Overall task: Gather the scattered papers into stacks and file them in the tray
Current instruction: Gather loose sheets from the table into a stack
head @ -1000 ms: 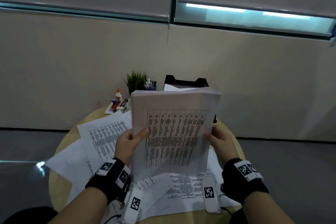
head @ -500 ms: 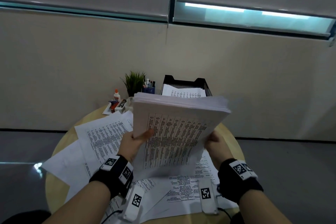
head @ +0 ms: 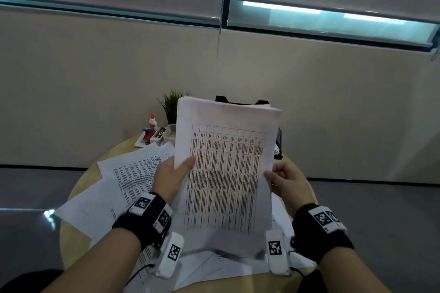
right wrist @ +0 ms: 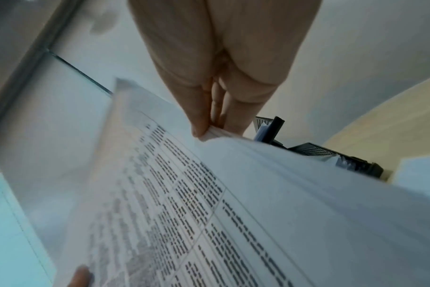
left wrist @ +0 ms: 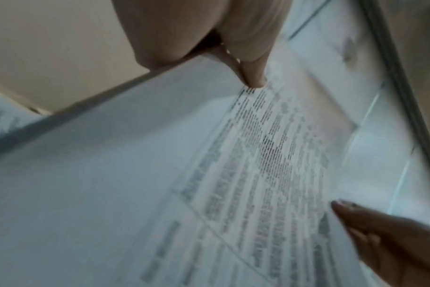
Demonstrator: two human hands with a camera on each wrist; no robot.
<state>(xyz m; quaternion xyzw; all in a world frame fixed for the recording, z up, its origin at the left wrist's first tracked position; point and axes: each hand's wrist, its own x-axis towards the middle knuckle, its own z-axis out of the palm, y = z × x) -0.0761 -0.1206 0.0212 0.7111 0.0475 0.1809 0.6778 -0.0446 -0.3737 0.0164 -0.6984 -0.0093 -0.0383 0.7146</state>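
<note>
A thick stack of printed papers (head: 226, 169) stands almost upright above the round table, a table of text on its front sheet. My left hand (head: 173, 176) grips its left edge, thumb on the front. My right hand (head: 283, 178) grips the right edge. The left wrist view shows the thumb (left wrist: 253, 73) pressed on the stack (left wrist: 160, 174). In the right wrist view, thumb and fingers (right wrist: 199, 124) pinch the sheaf's edge (right wrist: 233, 139). The black file tray (head: 240, 101) stands behind the stack, mostly hidden, and shows again in the right wrist view (right wrist: 314, 151). Loose sheets (head: 128, 173) lie on the table.
The round wooden table (head: 76, 188) carries a small potted plant (head: 172, 104), a glue bottle (head: 152, 122) and a small stationery tray (head: 152, 137) at its far left. More sheets (head: 226, 266) lie near the front edge under my wrists. A beige wall stands behind.
The stack has swung from tilted toward the right back to nearly upright and risen a little. It now hides most of the tray. Both hands keep their hold on its edges.
</note>
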